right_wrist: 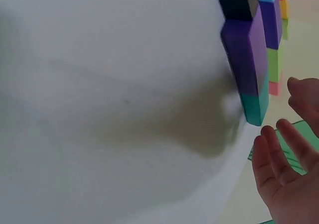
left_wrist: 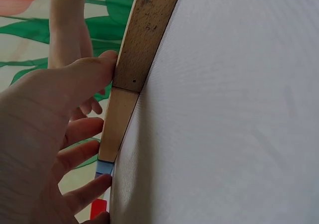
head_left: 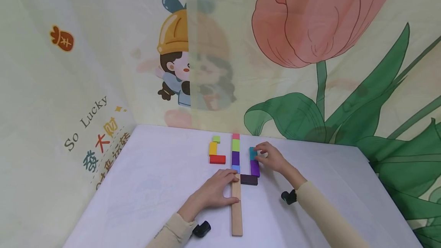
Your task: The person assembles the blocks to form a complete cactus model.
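My left hand (head_left: pixel 216 190) lies beside the column's plain wooden blocks (head_left: pixel 236 215), its thumb and fingertips touching their edge. In the left wrist view those fingers are spread and nearly straight, and two wooden blocks (left_wrist: pixel 147 35) meet end to end. My right hand (head_left: pixel 273 157) hovers by the teal block (head_left: pixel 253 153); its fingers are apart from the block in the right wrist view. Below the teal block (right_wrist: pixel 255 107) a purple block (head_left: pixel 255 168) joins it, and a black block (head_left: pixel 249 179) runs from there to the column.
Farther up the column are a light blue block (head_left: pixel 236 168), a dark purple one (head_left: pixel 236 158), a lime one (head_left: pixel 236 145) and a pink one (head_left: pixel 236 136). To its left stand red (head_left: pixel 218 159), yellow (head_left: pixel 213 148) and green (head_left: pixel 216 139) blocks. A printed curtain (head_left: pixel 220 49) hangs behind the white table (head_left: pixel 155 186).
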